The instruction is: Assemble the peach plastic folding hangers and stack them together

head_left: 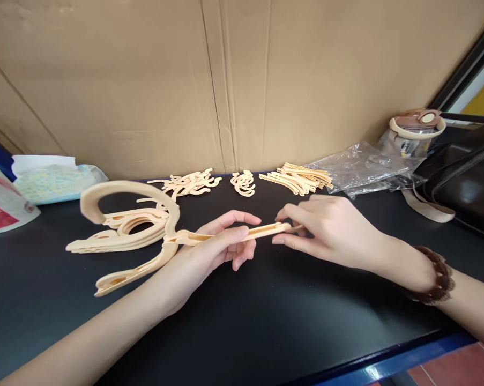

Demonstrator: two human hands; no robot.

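A beige folding clothes hanger [172, 214] is held above the black table, its curved hook to the left and one arm hanging lower left. My left hand [220, 244] is closed around the hanger's other arm, thumb on top. At that arm's right end, my right hand [332, 230] pinches a small curved beige piece [296, 228], which is partly hidden by the fingers. The piece touches the arm's tip. Behind the hook lies a stack of folded beige hangers [92, 244].
Along the cardboard wall [145, 80] lie piles of curved arm pieces [193, 183], small hooks [244, 183] and long strips [300, 178]. Clear plastic bags [358, 166], a bottle [416, 131] and a black bag [467, 171] are at right. A wipes pack [60, 182] sits left.
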